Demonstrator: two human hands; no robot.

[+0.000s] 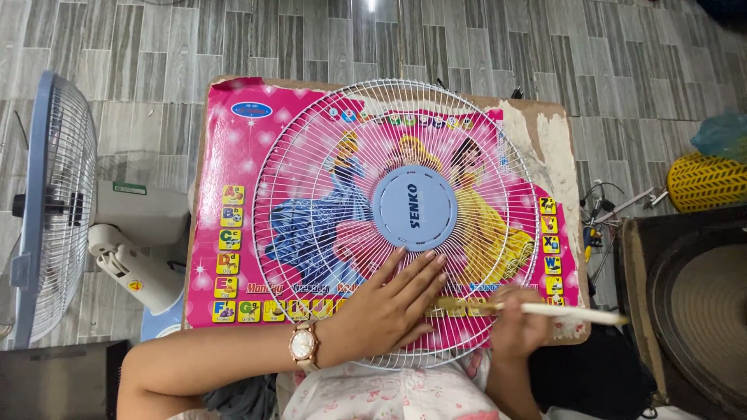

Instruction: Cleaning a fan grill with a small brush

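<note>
So we've got a round white wire fan guard (393,155) lying flat on a small pink table (233,155) with a cartoon print and little yellow letter squares down both sides, and the guard has a pale blue round cap (414,207) right at its centre. Our left hand (389,307) lies flat on the guard at about 6 o'clock from that cap, palm down, fingers spread and pointing up toward 1 o'clock, fingertips just short of the cap; it's open and pressing on the wires, not wrapped around anything. There's a rose-gold watch (303,344) on that wrist. Our right hand (517,327) sits at roughly 4 o'clock from the cap, near the guard's lower rim, closed around a brush (537,308) with a pale handle that sticks out toward 3 o'clock, while the yellowish bristle end lies across the wires toward 9 o'clock, nearly touching the left fingers. The table top is worn bare at its 1 o'clock corner. Off at 9 o'clock from the table a white standing fan (85,218) lies on the grey tiled floor (156,47), well apart from the hands. At 3 o'clock there's a yellow basket (704,183) and a dark speaker (692,303).
</note>
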